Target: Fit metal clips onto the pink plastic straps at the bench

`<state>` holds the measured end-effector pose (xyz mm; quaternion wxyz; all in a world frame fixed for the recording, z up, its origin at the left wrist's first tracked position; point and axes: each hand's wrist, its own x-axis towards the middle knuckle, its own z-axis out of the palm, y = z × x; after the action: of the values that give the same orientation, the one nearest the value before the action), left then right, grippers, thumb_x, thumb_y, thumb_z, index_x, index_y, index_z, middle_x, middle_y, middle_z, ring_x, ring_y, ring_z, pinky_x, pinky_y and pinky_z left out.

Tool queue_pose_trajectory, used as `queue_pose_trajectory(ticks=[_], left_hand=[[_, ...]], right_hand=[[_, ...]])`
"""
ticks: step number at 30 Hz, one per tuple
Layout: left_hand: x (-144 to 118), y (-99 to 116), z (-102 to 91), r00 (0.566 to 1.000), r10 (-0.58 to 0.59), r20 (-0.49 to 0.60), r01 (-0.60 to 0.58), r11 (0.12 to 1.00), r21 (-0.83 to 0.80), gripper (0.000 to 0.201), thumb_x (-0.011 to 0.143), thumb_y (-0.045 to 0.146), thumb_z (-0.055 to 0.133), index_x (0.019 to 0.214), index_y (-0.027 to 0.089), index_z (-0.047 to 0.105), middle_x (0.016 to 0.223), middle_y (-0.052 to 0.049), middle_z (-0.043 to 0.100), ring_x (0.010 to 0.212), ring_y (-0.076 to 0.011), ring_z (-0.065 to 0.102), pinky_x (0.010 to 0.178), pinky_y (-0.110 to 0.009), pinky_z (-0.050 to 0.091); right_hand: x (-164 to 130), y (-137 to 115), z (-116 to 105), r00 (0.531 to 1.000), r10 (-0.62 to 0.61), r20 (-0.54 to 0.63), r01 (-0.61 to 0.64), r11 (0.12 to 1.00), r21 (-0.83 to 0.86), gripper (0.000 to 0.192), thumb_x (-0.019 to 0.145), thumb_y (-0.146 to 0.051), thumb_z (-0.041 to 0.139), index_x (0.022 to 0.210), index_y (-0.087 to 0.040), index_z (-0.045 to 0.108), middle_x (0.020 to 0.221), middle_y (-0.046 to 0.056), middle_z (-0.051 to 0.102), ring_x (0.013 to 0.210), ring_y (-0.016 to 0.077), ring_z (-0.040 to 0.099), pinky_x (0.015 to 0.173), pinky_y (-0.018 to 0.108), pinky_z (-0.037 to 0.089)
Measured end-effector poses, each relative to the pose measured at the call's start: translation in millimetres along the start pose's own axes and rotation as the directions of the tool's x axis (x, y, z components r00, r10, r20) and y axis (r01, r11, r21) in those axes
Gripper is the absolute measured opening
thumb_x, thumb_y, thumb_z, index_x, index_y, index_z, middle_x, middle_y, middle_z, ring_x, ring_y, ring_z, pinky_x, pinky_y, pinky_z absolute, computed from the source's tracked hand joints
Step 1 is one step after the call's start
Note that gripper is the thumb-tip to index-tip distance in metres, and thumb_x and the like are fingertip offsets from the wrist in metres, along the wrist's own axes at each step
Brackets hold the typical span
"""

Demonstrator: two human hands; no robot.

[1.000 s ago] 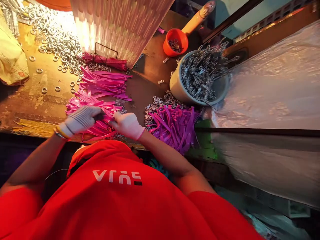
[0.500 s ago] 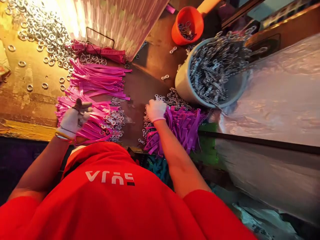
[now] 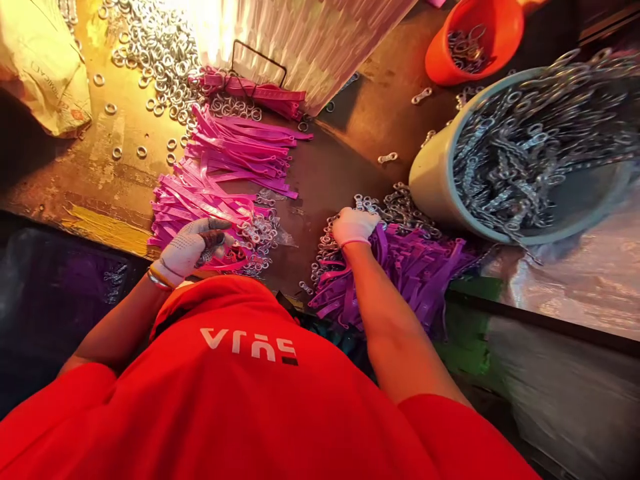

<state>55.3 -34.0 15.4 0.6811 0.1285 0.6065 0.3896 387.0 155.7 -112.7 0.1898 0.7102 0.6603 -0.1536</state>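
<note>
My left hand [image 3: 193,245], in a white glove with dark fingertips, lies curled on the near end of a pile of pink straps [image 3: 200,200] fitted with metal rings. Its thumb presses against its fingers on a strap. My right hand [image 3: 354,225], also gloved, reaches down into loose metal clasps [image 3: 325,250] at the edge of a heap of purple straps [image 3: 415,263]. Its fingers are hidden, so I cannot tell what they hold.
A second stack of pink straps [image 3: 245,143] lies further back, with loose silver rings [image 3: 160,53] scattered behind it. A pale bucket [image 3: 435,187] full of metal clasps and an orange scoop [image 3: 470,40] stand at the right. A ribbed sheet [image 3: 310,40] leans at the back, and clear plastic [image 3: 575,280] covers the right side.
My right hand left the pink pile and went right to the clasps by the purple straps. My left hand lifted, then settled back on the pink straps. The view shifted closer and to the right.
</note>
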Motion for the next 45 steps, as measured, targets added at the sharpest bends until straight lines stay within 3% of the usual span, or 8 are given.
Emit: queue_pose_trajectory(ticks=[4,9,14,23,28,34,40,45], left_hand=[[-1,-14,-4.6,0.982,0.124,-0.14,-0.11,0.989,0.103,0.031,0.077,0.03,0.081,0.098,0.016,0.062,0.069,-0.001,0.072,0.041,-0.0057,0.045,0.039,-0.018,0.028],[-8,-18,-11.6,0.993,0.107,-0.05,-0.105,0.994,0.042,0.04,0.068,0.03,0.084,0.102,0.013,0.072,0.071,-0.003,0.072,0.041,-0.0039,0.038,0.04,-0.02,0.024],[-19,-10,-20.0,0.996,0.067,0.053,-0.069,0.996,0.055,0.054,0.073,0.03,0.079,0.123,0.012,0.071,0.081,-0.006,0.075,0.042,-0.0035,0.035,0.041,-0.021,0.022],[-16,-4,-25.9,0.989,0.075,0.128,-0.095,0.982,0.161,0.074,0.079,0.032,0.08,0.144,0.014,0.05,0.065,0.0,0.067,0.041,-0.007,0.04,0.04,-0.02,0.024],[-13,-6,-24.7,0.979,0.158,0.126,-0.186,0.948,0.257,0.057,0.086,0.034,0.072,0.135,0.013,0.053,0.064,0.0,0.065,0.045,-0.0094,0.047,0.042,-0.021,0.029],[-8,-5,-12.3,0.939,0.191,0.285,-0.265,0.932,0.249,0.027,0.085,0.03,0.072,0.107,0.016,0.065,0.068,0.0,0.062,0.051,-0.01,0.051,0.045,-0.021,0.035],[16,4,14.8,0.973,0.123,0.193,-0.113,0.991,-0.065,0.025,0.079,0.027,0.073,0.102,0.018,0.068,0.066,0.002,0.054,0.048,-0.0073,0.041,0.045,-0.02,0.028],[83,27,39.5,0.905,0.239,0.352,-0.348,0.893,0.287,0.01,0.085,0.021,0.066,0.09,0.016,0.073,0.065,-0.001,0.058,0.054,-0.0114,0.045,0.052,-0.024,0.034]], right_hand=[[-18,-1,-9,0.993,-0.079,-0.092,0.096,0.974,0.204,0.021,0.094,-0.016,0.057,0.085,-0.009,0.075,0.104,0.027,0.072,0.106,0.026,0.06,0.09,0.046,0.031],[-82,-52,-14,0.953,-0.264,-0.148,0.303,0.806,0.508,0.028,0.093,-0.022,0.052,0.112,-0.016,0.073,0.099,0.006,0.076,0.08,0.0148,0.065,0.08,0.029,0.047],[-161,-121,-14,0.764,-0.597,-0.246,0.532,0.366,0.764,0.034,0.095,-0.033,0.052,0.119,-0.018,0.07,0.117,0.007,0.074,0.105,0.0199,0.067,0.099,0.033,0.05],[-187,-151,-17,0.529,-0.788,-0.316,0.666,0.155,0.73,0.035,0.1,-0.033,0.052,0.13,-0.022,0.065,0.131,0.009,0.069,0.119,0.0211,0.063,0.107,0.037,0.048],[-200,-152,-26,0.636,-0.735,-0.237,0.664,0.364,0.653,0.023,0.102,-0.029,0.049,0.107,-0.02,0.071,0.105,0.005,0.075,0.095,0.0166,0.065,0.09,0.029,0.047],[-202,-141,-45,0.676,-0.73,-0.099,0.725,0.635,0.268,0.024,0.099,-0.03,0.055,0.082,-0.019,0.069,0.082,0.004,0.073,0.074,0.0158,0.059,0.07,0.027,0.036],[-205,-146,-31,0.817,-0.481,-0.317,0.576,0.672,0.465,0.033,0.101,-0.036,0.045,0.087,-0.021,0.07,0.083,0.005,0.072,0.079,0.0178,0.064,0.075,0.027,0.04],[-180,-133,-23,0.973,-0.161,-0.167,0.229,0.548,0.805,0.035,0.098,-0.051,0.049,0.094,-0.023,0.069,0.082,0.0,0.071,0.078,0.0184,0.062,0.074,0.028,0.045]])
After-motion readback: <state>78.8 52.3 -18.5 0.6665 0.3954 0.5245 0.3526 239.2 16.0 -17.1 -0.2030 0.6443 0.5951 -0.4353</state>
